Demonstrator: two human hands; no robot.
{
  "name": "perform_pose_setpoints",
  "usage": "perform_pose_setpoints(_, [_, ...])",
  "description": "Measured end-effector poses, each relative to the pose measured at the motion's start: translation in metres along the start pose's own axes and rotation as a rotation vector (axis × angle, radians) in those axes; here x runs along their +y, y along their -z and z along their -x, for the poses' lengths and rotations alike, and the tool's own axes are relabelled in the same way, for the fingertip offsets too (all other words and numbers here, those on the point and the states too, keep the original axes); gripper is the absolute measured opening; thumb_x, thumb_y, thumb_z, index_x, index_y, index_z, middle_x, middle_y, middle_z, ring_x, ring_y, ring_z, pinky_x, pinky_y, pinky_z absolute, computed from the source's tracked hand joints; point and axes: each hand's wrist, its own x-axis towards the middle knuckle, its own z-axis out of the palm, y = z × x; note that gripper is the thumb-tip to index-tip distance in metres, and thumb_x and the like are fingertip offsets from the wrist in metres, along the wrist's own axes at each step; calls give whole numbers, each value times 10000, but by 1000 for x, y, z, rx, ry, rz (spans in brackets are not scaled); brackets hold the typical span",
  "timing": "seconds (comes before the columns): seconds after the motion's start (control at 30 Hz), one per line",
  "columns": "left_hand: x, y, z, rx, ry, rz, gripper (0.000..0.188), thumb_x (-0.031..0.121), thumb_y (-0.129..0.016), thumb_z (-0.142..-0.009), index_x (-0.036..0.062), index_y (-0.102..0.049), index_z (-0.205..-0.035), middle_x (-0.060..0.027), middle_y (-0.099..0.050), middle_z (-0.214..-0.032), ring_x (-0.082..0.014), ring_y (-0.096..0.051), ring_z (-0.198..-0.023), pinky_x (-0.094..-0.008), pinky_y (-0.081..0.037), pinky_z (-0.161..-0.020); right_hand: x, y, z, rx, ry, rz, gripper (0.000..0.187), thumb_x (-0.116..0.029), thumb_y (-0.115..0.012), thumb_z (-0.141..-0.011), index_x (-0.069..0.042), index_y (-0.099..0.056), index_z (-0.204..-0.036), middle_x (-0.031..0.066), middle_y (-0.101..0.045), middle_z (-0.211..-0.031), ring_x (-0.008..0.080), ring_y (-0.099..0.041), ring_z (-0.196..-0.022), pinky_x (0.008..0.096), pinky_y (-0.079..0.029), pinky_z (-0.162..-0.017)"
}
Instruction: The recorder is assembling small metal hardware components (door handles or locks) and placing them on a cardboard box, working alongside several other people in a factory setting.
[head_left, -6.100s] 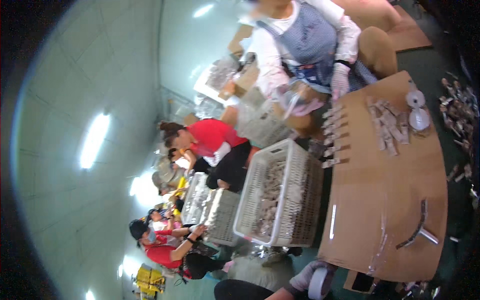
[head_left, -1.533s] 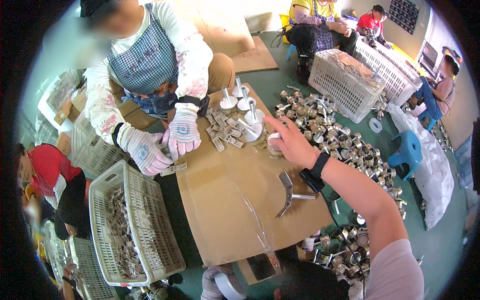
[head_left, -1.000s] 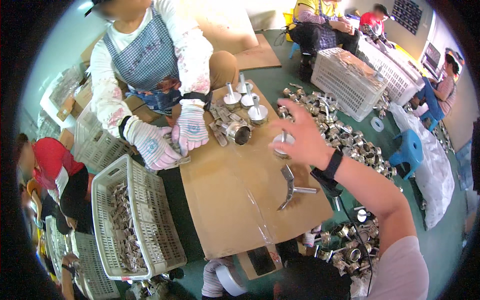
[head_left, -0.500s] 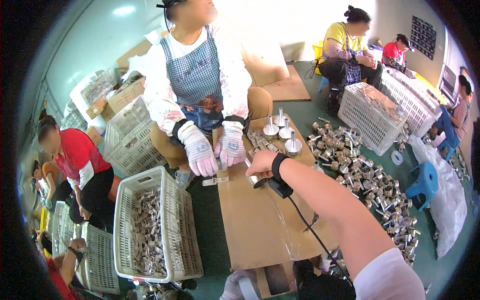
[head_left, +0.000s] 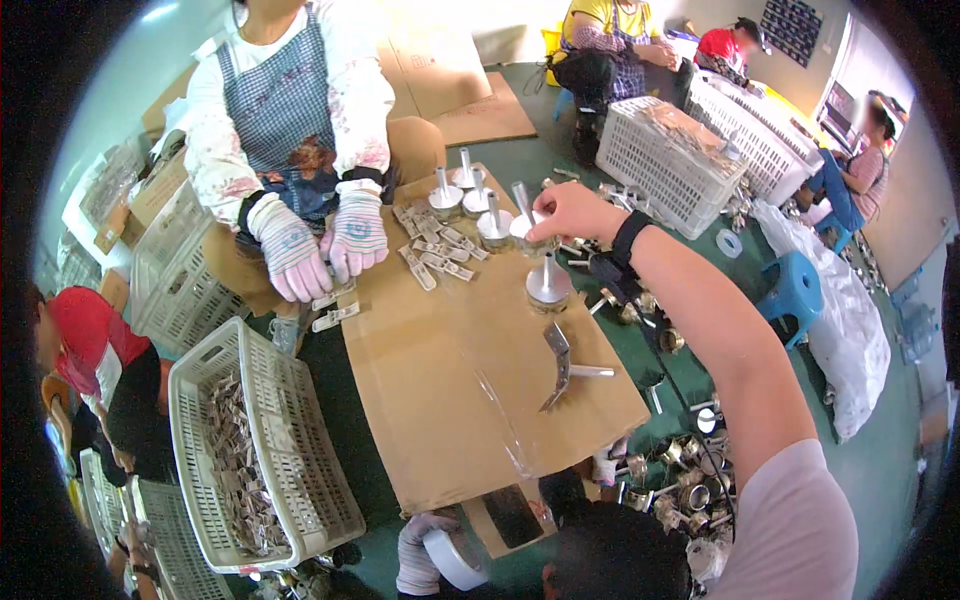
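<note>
My right hand (head_left: 578, 215), bare with a black band at the wrist, reaches to the far right edge of the cardboard sheet (head_left: 430, 400). Its fingers are closed on the rim of a round metal cap with an upright stem (head_left: 521, 208). Several similar stemmed caps stand close by, stems up; one stemmed cap (head_left: 547, 282) is nearer to me. A bent metal plate (head_left: 557, 365) with a rod (head_left: 592, 371) lies on the cardboard at right. Flat metal clips (head_left: 440, 248) lie left of the caps. My left hand is out of view.
Across from me a co-worker's striped gloved hands (head_left: 325, 245) are beside flat clips at the left edge. A white crate (head_left: 285, 450) of metal pieces stands left. Loose metal cups (head_left: 690, 470) cover the floor at right, near a blue stool (head_left: 795, 290). Other people sit farther off.
My right hand has moved away from me with the stemmed cap, to beside the other caps. The view has shifted right and down, and the bent plate with its rod now shows.
</note>
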Motion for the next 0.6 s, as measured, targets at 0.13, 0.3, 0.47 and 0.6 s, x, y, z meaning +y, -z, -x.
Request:
perform_pose_setpoints(0.13, [8, -1, 1, -13, 75, -90, 106, 16, -608, -667, 22, -655, -762, -112, -604, -797, -195, -582, -775, -306, -477, -706, 23, -31, -3, -4, 230, 206, 625, -295, -819, -586, 11, -553, -1062, 106, -605, -977, 194, -582, -846, 317, -488, -683])
perform_pose_setpoints(0.3, [19, -4, 12, 142, 204, 51, 148, 160, -586, -743, 17, -614, -769, -109, -592, -813, -210, -572, -746, -312, -484, -667, 34, -33, 10, 124, 226, -182, 591, -329, -747, -677, -9, -550, -1133, 181, -618, -1041, 281, -592, -965, 373, -472, -811])
perform_pose_setpoints(0.47, [33, -9, 15, 212, 319, 125, 180, 190, -572, -776, 9, -582, -775, -113, -593, -828, -209, -569, -729, -308, -484, -630, 155, 7, 108, 309, -31, 82, 482, -442, -671, -699, -25, -597, -928, 165, -635, -859, 310, -613, -812, 389, -481, -730])
perform_pose_setpoints(0.6, [34, -10, 18, 286, 372, 64, 172, 180, -572, -774, 8, -583, -776, -116, -594, -834, -209, -570, -726, -307, -484, -622, 299, -44, 275, -41, -272, 627, 225, -260, -625, -663, -50, -632, -744, 175, -624, -743, 343, -613, -701, 457, -490, -628])
